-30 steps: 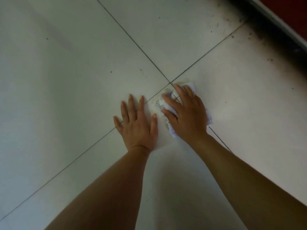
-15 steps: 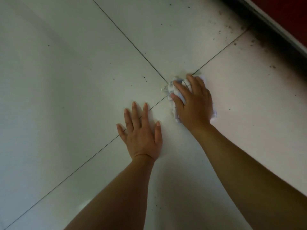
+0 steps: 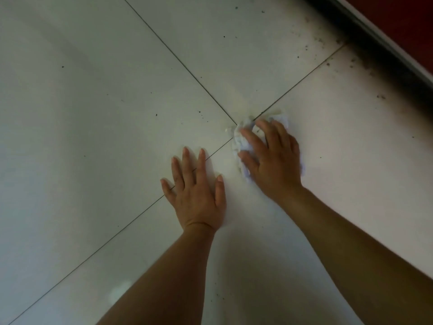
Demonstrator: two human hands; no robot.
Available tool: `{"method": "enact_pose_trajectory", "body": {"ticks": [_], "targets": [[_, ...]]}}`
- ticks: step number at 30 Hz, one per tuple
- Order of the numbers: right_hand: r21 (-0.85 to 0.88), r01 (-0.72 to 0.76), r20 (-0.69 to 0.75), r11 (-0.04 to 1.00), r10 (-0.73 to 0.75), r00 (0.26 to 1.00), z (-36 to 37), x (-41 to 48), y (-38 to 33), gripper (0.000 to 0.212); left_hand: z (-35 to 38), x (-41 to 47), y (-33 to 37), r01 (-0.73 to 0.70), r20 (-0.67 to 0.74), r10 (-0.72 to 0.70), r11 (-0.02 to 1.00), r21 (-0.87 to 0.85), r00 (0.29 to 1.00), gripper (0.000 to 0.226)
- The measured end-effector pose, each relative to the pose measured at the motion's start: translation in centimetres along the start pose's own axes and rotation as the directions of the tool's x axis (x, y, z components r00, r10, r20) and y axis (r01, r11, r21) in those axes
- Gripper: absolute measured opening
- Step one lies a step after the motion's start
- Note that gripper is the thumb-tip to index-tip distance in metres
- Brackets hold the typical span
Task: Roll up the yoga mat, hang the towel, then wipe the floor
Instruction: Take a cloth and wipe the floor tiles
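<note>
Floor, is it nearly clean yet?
Not yet. Wiping is under way: the right hand presses a crumpled white cloth where the tile lines cross, while the left hand rests flat on the floor. Left to do: dark specks by the wall. The yoga mat and towel are out of view, so those steps cannot be judged.

- We see the floor (image 3: 93, 137) as pale tile, smooth and glossy, with a soft sheen of reflected light.
- We read the grout lines (image 3: 187, 69) between the tiles as thin, dark and matt.
- The rag (image 3: 239, 141) looks white, crumpled and matt; we cannot tell whether it is cloth or paper.
- Dark gritty specks (image 3: 380, 97) roughen the tiles near the pale, smooth edge strip (image 3: 384, 36).
</note>
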State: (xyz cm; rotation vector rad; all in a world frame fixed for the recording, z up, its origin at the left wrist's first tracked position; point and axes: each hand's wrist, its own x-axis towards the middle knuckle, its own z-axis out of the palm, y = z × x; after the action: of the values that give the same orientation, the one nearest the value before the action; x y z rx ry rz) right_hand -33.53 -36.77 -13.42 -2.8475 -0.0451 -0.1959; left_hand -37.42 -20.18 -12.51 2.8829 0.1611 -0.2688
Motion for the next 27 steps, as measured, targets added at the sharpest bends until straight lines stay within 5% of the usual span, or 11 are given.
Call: {"method": "enact_pose_trajectory", "body": {"ticks": [4,12,21,27], "targets": [[0.048,-0.115,-0.025,0.992,0.116,0.993,0.0,3.8,-0.6,0.040,-0.1,0.0,0.1,-0.003,-0.006,0.003,1.000,0.004,1.000,0.064],[0.069,-0.061,0.020,0.996,0.060,0.998,-0.3,-3.0,-1.5,0.044,0.1,0.0,0.0,-0.005,-0.009,0.005,1.000,-0.001,1.000,0.064],[0.137,-0.127,-0.024,0.982,0.131,0.991,0.0,6.2,-0.5,0.035,0.1,0.1,0.0,0.006,0.000,-0.006,1.000,0.007,1.000,0.064],[0.094,-0.361,-0.056,0.928,0.367,0.929,-1.0,-1.9,0.4,0.038,-0.3,0.1,0.3,0.008,0.037,-0.008,1.000,0.004,0.999,0.066]]}}
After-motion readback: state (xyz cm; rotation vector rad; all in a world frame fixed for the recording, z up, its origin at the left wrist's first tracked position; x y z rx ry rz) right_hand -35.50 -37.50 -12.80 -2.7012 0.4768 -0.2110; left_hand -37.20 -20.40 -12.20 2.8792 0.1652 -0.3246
